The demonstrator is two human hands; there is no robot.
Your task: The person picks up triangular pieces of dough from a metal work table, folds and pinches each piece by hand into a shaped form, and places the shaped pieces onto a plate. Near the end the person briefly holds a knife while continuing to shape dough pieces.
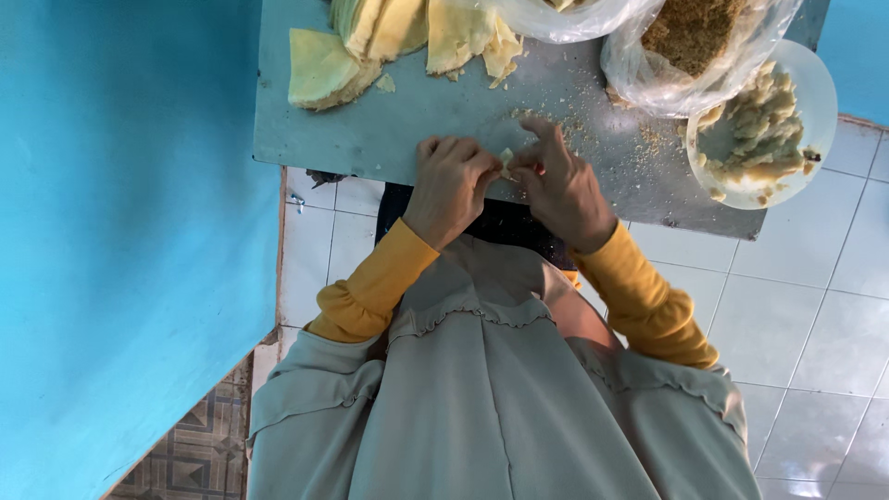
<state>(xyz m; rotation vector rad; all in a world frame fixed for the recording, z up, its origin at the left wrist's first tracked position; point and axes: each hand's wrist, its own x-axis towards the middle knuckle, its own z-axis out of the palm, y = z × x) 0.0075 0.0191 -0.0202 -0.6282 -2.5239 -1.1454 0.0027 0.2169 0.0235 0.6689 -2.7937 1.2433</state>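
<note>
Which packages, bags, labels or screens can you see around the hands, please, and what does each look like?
Clear plastic bag: far right on the table, crumpled, holding brown crumbs, beside the white bowl.
Second clear plastic bag: top edge, mostly cut off, pale pieces inside.
No labels, signs or screens visible.

Both hands, left hand (451, 181) & right hand (558, 185), pinch small pale dough piece (506, 157) over metal table (398, 125).

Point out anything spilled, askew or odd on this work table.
Brown crumbs lie scattered on the grey metal table beside the clear plastic bag of brown crumbs. The round white bowl of pale dough lumps overhangs the table's edge. Both the left hand and right hand pinch a small pale wrapper piece.
</note>
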